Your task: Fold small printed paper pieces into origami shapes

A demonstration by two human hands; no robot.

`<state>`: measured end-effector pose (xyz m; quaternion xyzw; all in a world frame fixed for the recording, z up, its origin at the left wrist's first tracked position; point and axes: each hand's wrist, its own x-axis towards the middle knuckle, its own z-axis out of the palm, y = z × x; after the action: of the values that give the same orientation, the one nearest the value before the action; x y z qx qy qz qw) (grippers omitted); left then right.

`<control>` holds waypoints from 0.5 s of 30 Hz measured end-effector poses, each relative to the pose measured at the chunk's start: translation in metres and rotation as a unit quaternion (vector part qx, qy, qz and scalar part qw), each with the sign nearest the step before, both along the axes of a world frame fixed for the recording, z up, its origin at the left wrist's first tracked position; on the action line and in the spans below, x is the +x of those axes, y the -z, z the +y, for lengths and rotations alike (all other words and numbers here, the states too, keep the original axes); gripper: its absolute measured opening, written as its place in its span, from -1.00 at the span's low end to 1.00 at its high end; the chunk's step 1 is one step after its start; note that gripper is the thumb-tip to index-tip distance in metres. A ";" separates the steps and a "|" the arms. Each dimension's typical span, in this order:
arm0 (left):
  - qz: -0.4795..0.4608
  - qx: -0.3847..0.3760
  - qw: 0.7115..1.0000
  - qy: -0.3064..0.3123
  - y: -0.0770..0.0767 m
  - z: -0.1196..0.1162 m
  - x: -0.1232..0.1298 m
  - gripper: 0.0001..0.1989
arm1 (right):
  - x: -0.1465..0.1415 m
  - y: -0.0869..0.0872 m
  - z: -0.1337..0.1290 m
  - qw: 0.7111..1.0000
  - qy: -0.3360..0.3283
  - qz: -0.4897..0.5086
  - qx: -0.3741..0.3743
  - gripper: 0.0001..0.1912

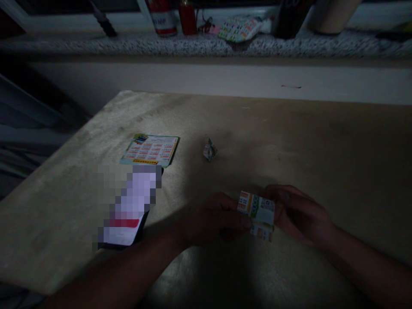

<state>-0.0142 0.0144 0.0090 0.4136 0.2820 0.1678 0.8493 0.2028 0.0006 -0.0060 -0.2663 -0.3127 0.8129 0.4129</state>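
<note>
Between my two hands is a folded piece of printed paper (pixel 262 212), with orange, green and white print and a small square code. My left hand (pixel 215 219) pinches its left edge, thumb on top. At the paper's right edge, the fingers of my right hand (pixel 299 210) are closed on it, partly in shadow. A small folded paper shape (pixel 210 150) of similar print stands on the table beyond my hands. Farther left lies a flat stack of printed sheets (pixel 149 150) with calendar-like grids.
A phone (pixel 131 206) with a lit, blurred screen lies left of my left forearm. Behind the table (pixel 273 128), a granite sill (pixel 193 47) holds a red-and-white can (pixel 162 19), a red bottle (pixel 188 19), a crumpled printed paper (pixel 240 29) and a dark container (pixel 291 19).
</note>
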 end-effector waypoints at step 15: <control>0.004 0.001 1.000 0.008 -0.001 0.000 0.000 -0.66 | 0.000 -0.001 -0.002 1.000 0.007 0.013 0.009 -0.85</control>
<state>-0.0138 0.0145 0.0104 0.4178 0.2821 0.1592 0.8488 0.2025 -0.0017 -0.0045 -0.2539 -0.3128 0.8107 0.4248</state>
